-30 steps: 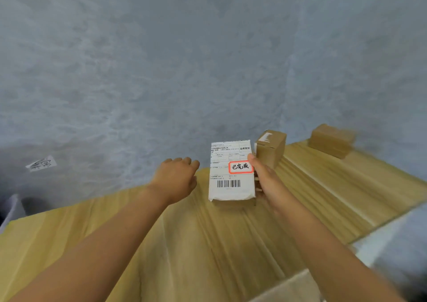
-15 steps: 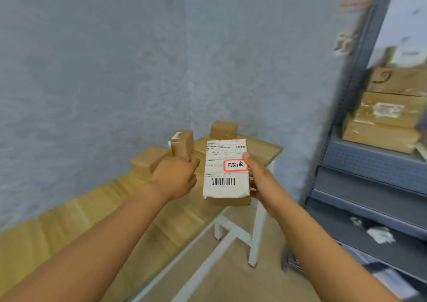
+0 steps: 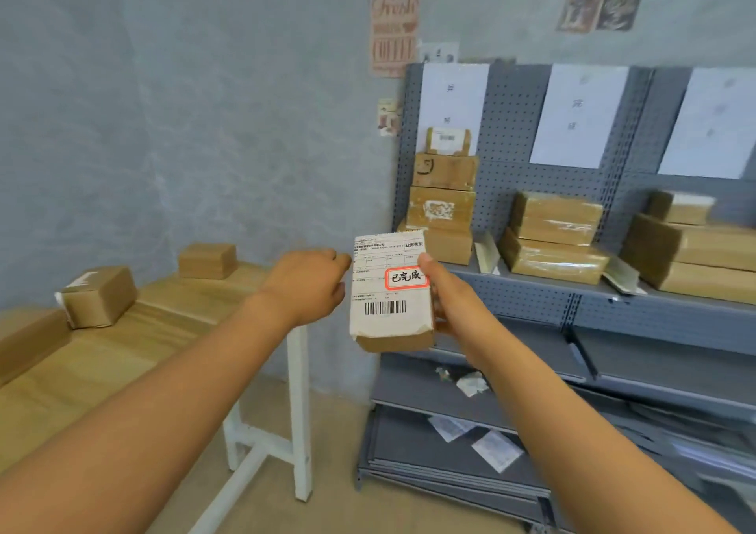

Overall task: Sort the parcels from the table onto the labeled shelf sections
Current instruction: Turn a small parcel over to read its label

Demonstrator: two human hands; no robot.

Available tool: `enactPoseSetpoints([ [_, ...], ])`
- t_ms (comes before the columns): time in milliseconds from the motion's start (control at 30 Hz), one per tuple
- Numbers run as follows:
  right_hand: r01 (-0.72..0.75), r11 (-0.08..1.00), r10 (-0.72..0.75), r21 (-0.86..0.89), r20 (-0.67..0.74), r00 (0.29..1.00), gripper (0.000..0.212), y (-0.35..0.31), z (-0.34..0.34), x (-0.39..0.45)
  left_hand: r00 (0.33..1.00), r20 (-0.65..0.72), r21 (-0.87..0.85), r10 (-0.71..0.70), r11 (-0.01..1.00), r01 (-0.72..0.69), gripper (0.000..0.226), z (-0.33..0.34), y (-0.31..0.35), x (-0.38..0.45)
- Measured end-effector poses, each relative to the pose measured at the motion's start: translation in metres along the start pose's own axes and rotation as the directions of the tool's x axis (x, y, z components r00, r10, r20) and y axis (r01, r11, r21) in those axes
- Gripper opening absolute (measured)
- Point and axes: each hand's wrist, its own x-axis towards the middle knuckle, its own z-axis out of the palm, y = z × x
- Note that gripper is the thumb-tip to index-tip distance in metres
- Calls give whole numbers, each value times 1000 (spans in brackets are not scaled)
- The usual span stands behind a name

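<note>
1. The right hand (image 3: 448, 308) holds the parcel (image 3: 390, 296) upright in the air. The thumb (image 3: 429, 274) presses on the right edge of the parcel's front face, just beside the red-bordered sticker (image 3: 406, 278). The remaining right fingers are hidden behind the parcel; their position cannot be told.
2. The parcel is a brown carton with a white shipping label (image 3: 386, 282) covering its front face. A barcode sits below the thumb, and the bare cardboard bottom edge shows below the label.
3. The left hand (image 3: 307, 284) is just left of the parcel, back of the hand toward the camera. Its fingers are curled inward and close together, with the fingertips next to the parcel's left edge. Whether they touch the parcel cannot be told.
4. Left of the left fingers, the wooden table (image 3: 122, 353) carries two small boxes: one with a white label (image 3: 98, 296) and one plain (image 3: 208, 261) farther back.
5. Right of and beyond the right thumb stands the grey shelf unit (image 3: 532, 296). White paper signs (image 3: 579, 114) hang on its pegboard back, one per section; their characters are too blurred to read.
6. Stacked brown parcels (image 3: 444, 202) occupy the shelf under each sign. The lower shelves hold loose paper scraps (image 3: 470, 382).
</note>
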Motion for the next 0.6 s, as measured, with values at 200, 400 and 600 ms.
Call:
enactPoseSetpoints([
  [200,90,995,-93,-45,-65,994,42,-29,-90,-16,990,-133,41,53,998,-48,30,-46,67,63],
  [400,169,985,-170,-16,-128,977,46,-67,-136,-17,982,-175,83,68,995,-54,32,-81,74,101],
  [600,183,983,-183,-15,-182,966,47,-83,-154,-11,961,-252,92,114,991,-94,31,-86,78,132],
])
